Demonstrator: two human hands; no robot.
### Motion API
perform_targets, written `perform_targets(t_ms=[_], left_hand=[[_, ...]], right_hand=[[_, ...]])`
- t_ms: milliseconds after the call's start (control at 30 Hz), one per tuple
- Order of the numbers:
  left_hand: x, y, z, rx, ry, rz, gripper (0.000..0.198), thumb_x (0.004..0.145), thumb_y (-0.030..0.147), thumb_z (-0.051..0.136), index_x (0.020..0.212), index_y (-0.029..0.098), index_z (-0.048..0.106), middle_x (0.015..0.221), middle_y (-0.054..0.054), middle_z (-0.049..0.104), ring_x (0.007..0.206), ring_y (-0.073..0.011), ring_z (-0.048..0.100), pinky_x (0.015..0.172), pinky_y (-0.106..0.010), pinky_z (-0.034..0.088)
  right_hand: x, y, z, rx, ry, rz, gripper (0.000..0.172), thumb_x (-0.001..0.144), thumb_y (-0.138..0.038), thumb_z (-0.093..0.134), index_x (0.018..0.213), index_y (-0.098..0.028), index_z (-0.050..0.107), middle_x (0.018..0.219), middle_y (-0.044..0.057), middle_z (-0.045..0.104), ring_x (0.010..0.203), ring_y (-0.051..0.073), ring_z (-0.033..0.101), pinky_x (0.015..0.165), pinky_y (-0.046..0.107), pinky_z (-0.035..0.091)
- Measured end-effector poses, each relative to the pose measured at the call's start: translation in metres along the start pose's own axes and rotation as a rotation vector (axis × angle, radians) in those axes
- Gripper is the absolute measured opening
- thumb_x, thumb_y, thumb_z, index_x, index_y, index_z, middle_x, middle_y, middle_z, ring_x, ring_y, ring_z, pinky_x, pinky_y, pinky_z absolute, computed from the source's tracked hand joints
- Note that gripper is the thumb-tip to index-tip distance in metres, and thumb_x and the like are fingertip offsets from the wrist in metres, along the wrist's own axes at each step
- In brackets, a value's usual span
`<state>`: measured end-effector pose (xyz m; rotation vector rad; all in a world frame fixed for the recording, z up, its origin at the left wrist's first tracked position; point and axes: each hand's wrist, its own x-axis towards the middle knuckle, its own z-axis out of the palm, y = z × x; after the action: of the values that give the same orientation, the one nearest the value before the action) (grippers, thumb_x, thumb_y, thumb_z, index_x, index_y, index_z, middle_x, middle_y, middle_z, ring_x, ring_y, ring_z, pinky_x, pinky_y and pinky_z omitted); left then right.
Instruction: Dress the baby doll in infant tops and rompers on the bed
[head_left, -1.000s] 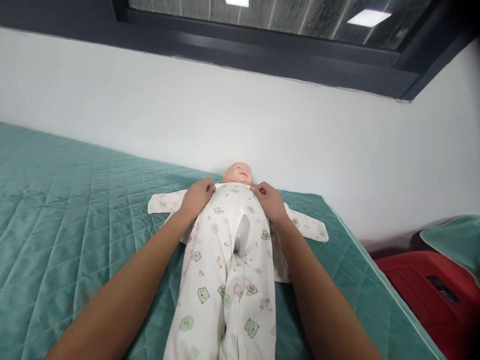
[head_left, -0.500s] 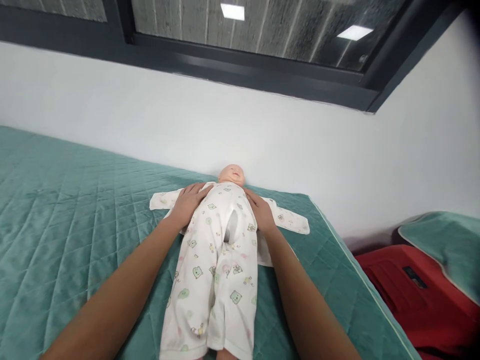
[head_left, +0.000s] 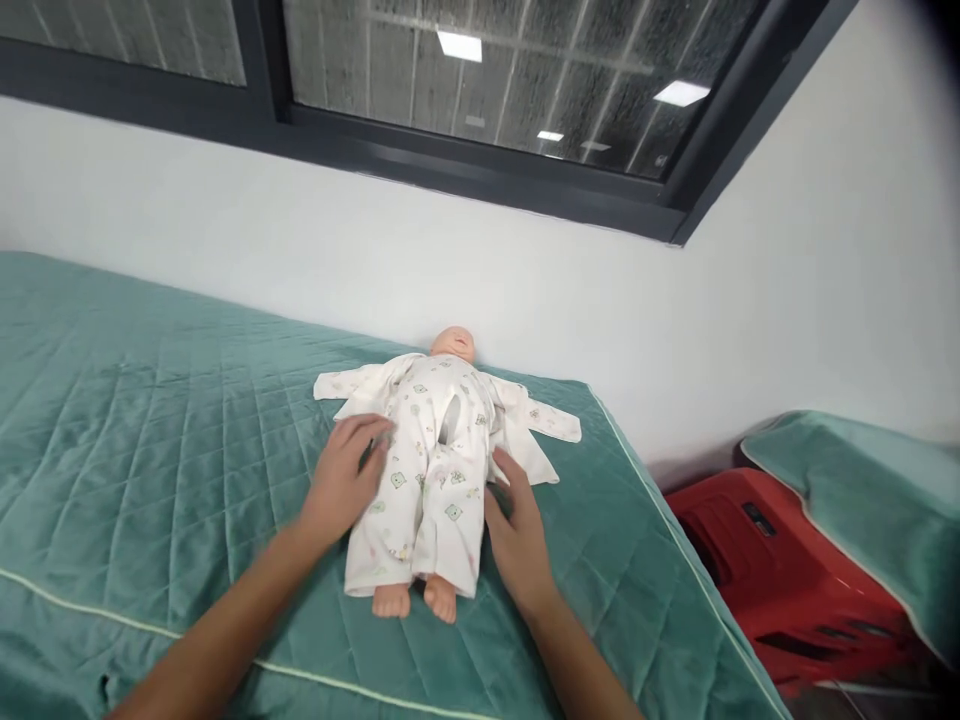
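A baby doll lies on its back, head toward the wall and bare feet toward me. White printed trousers cover its legs and reach high over its torso, with a gap at the crotch. A white printed jacket is spread beneath it, sleeves stretched out to both sides. My left hand, fingers apart and curved, is at the left side of the trousers. On the opposite side my right hand has thumb and fingers apart beside the trouser leg. Neither hand grips the cloth; whether the fingertips touch it I cannot tell.
A green quilted cover lies under the doll, with a pale piped edge at the front and right. Right of it stand a red plastic chair and a green cushion. Behind are a white wall and a dark-framed window.
Both hands have left the doll's upper sides and come down toward me, alongside the trousers. The view has drawn back, so the doll's feet now show.
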<state>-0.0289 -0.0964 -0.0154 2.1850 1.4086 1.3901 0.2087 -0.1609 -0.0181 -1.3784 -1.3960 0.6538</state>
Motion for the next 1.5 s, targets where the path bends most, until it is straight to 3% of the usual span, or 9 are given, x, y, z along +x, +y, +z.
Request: perform_targets(t_ms=[200, 467, 633, 800, 1033, 1200, 1300, 1400, 1500], left_hand=[[-0.060, 0.075, -0.025, -0.160, -0.314, 0.047, 0.024, 0.096, 0.022, 0.043, 0.109, 0.026, 0.063, 0.112, -0.004, 0.061, 0.101, -0.0172, 0.059, 0.087, -0.031, 0.047], [-0.064, 0.096, -0.022, 0.235, -0.562, 0.251, 0.029, 0.091, 0.011, 0.045, 0.111, 0.025, 0.061, 0.106, -0.005, 0.060, 0.098, -0.0231, 0.055, 0.083, -0.040, 0.039], [-0.061, 0.098, -0.013, 0.288, -0.513, 0.210, 0.022, 0.094, 0.015, 0.042, 0.101, 0.022, 0.062, 0.100, -0.005, 0.061, 0.096, -0.0235, 0.057, 0.081, -0.040, 0.039], [-0.055, 0.107, -0.015, 0.017, -0.383, 0.046, 0.020, 0.097, 0.030, 0.044, 0.089, 0.022, 0.060, 0.090, -0.002, 0.064, 0.088, -0.0189, 0.059, 0.081, -0.036, 0.041], [-0.077, 0.120, -0.033, -0.080, -0.225, 0.087, 0.018, 0.098, 0.031, 0.043, 0.092, 0.024, 0.059, 0.090, -0.003, 0.066, 0.085, -0.0196, 0.060, 0.080, -0.037, 0.045], [-0.113, 0.102, -0.027, -0.067, -0.261, 0.095, 0.018, 0.097, 0.024, 0.042, 0.093, 0.025, 0.060, 0.090, -0.006, 0.066, 0.090, -0.0221, 0.061, 0.086, -0.043, 0.049], [-0.130, 0.083, -0.028, -0.106, -0.174, 0.018, 0.020, 0.094, 0.022, 0.044, 0.104, 0.029, 0.060, 0.104, -0.007, 0.066, 0.104, -0.0235, 0.059, 0.092, -0.044, 0.049], [-0.136, 0.063, -0.034, -0.126, -0.068, -0.129, 0.028, 0.092, 0.020, 0.044, 0.115, 0.031, 0.055, 0.118, -0.007, 0.060, 0.114, -0.0232, 0.056, 0.098, -0.044, 0.048], [-0.133, 0.049, -0.036, -0.149, -0.084, -0.249, 0.033, 0.087, 0.018, 0.046, 0.118, 0.028, 0.054, 0.123, -0.007, 0.055, 0.118, -0.0231, 0.053, 0.099, -0.044, 0.048]], right_hand=[[-0.075, -0.023, -0.004, -0.142, -0.108, 0.028, 0.033, 0.089, -0.026, 0.053, 0.122, -0.025, 0.057, 0.125, 0.007, 0.062, 0.116, 0.025, 0.057, 0.102, 0.045, 0.045], [-0.089, -0.032, 0.004, -0.254, -0.118, 0.045, 0.019, 0.087, -0.033, 0.057, 0.104, -0.024, 0.061, 0.092, 0.002, 0.067, 0.084, 0.022, 0.061, 0.077, 0.035, 0.048], [-0.073, -0.024, 0.008, -0.062, -0.119, 0.096, 0.012, 0.088, -0.026, 0.049, 0.094, -0.022, 0.059, 0.082, -0.001, 0.065, 0.075, 0.018, 0.059, 0.069, 0.028, 0.045], [-0.061, -0.049, -0.004, 0.062, -0.152, 0.049, 0.017, 0.088, -0.035, 0.052, 0.089, -0.020, 0.061, 0.077, -0.001, 0.061, 0.071, 0.016, 0.054, 0.066, 0.026, 0.043], [-0.076, -0.080, -0.040, -0.316, -0.143, -0.213, 0.012, 0.089, -0.024, 0.051, 0.084, -0.023, 0.062, 0.073, -0.001, 0.056, 0.068, 0.015, 0.053, 0.065, 0.026, 0.042], [-0.101, -0.047, -0.040, -0.611, -0.252, -0.292, 0.015, 0.091, -0.019, 0.048, 0.091, -0.025, 0.062, 0.087, 0.004, 0.061, 0.078, 0.019, 0.061, 0.064, 0.029, 0.047], [-0.109, -0.034, -0.034, -0.592, -0.187, -0.305, 0.015, 0.091, -0.020, 0.050, 0.100, -0.027, 0.060, 0.100, 0.006, 0.064, 0.090, 0.022, 0.063, 0.074, 0.034, 0.053], [-0.108, -0.041, -0.023, -0.545, -0.111, -0.358, 0.024, 0.090, -0.021, 0.052, 0.112, -0.028, 0.057, 0.115, 0.009, 0.061, 0.106, 0.025, 0.060, 0.088, 0.042, 0.053], [-0.101, -0.059, -0.006, -0.533, -0.212, -0.410, 0.036, 0.090, -0.015, 0.049, 0.122, -0.029, 0.054, 0.131, 0.008, 0.056, 0.121, 0.026, 0.052, 0.097, 0.045, 0.049]])
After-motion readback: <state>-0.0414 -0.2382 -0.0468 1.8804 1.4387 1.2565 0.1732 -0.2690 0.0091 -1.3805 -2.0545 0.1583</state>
